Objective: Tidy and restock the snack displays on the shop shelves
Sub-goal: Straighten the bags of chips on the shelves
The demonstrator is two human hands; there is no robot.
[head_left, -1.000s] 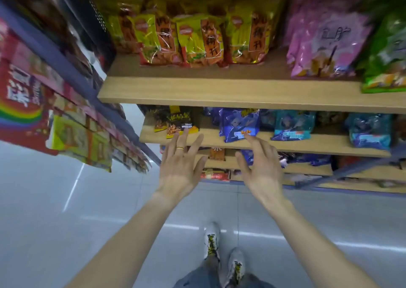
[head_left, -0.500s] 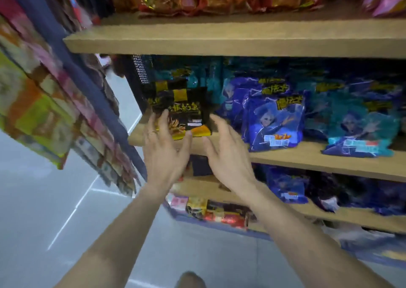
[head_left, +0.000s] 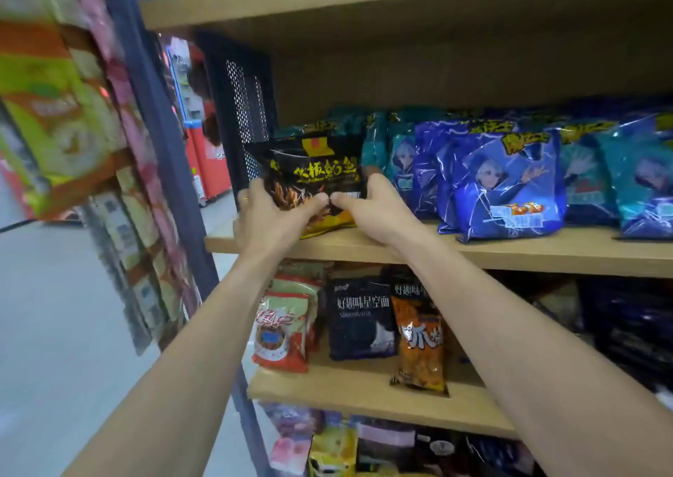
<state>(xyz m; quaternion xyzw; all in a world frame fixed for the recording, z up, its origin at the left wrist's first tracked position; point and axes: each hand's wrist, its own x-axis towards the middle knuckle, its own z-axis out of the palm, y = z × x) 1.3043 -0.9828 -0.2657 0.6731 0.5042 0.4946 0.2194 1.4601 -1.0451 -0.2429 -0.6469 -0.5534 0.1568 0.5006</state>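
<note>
A black snack bag (head_left: 313, 170) with yellow lettering stands upright at the left end of a wooden shelf (head_left: 473, 254). My left hand (head_left: 269, 218) grips its lower left side, thumb across the front. Its lower right side is held by my right hand (head_left: 375, 210), whose thumb meets the other at the bag's middle. More bags of the same kind may stand behind it; I cannot tell. Blue bags (head_left: 499, 185) and teal bags (head_left: 641, 181) with a cartoon figure fill the shelf to the right.
A black perforated metal panel (head_left: 242, 112) closes the shelf's left end. The shelf below (head_left: 349, 393) holds a red-and-cream bag (head_left: 280, 331), a dark bag (head_left: 358, 320) and an orange bag (head_left: 420, 345). A hanging rack of packets (head_left: 62, 112) is at left, across grey floor (head_left: 54, 331).
The view has dropped and closed in on the middle shelf. Both hands, open and reaching a second ago, have closed on the black snack bag from either side.
</note>
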